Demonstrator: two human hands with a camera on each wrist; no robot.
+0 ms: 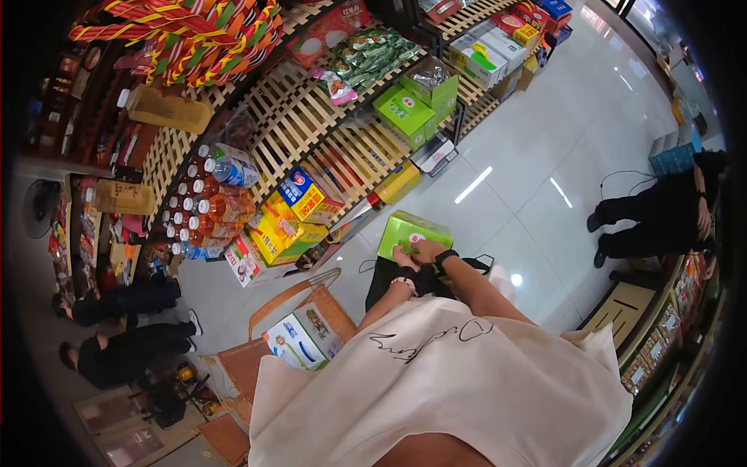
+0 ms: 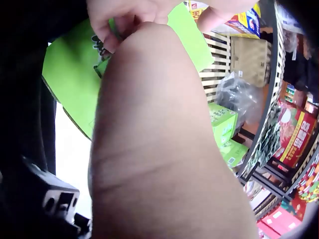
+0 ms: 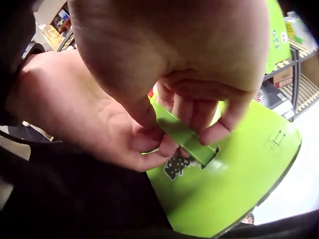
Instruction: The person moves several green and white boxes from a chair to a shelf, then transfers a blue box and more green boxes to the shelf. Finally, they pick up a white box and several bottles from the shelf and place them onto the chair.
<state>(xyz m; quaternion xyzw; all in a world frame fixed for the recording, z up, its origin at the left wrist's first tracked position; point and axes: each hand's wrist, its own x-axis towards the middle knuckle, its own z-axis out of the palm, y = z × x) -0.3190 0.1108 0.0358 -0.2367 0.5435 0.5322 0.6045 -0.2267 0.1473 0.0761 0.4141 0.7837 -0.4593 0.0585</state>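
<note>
A bright green cardboard box (image 1: 393, 231) stands low in front of the person, above their dark trousers in the head view. Both hands meet at its near top edge. In the right wrist view, a narrow green strip like a carry handle (image 3: 182, 135) rises from a slot in the box's printed face (image 3: 239, 164). My right hand (image 3: 174, 45) comes over it from above, fingers curled round the strip. From the left, my left hand (image 3: 94, 114) pinches the same strip from below. A forearm hides much of the box (image 2: 70, 74) in the left wrist view.
Slatted shelves (image 1: 284, 109) with packaged goods stand ahead. Bottled drinks (image 1: 210, 202) and yellow boxes (image 1: 288, 233) are at left, near a wicker chair (image 1: 241, 362) holding a white box (image 1: 292, 342). Tiled floor (image 1: 537, 171) stretches right, where another person (image 1: 654, 210) stands.
</note>
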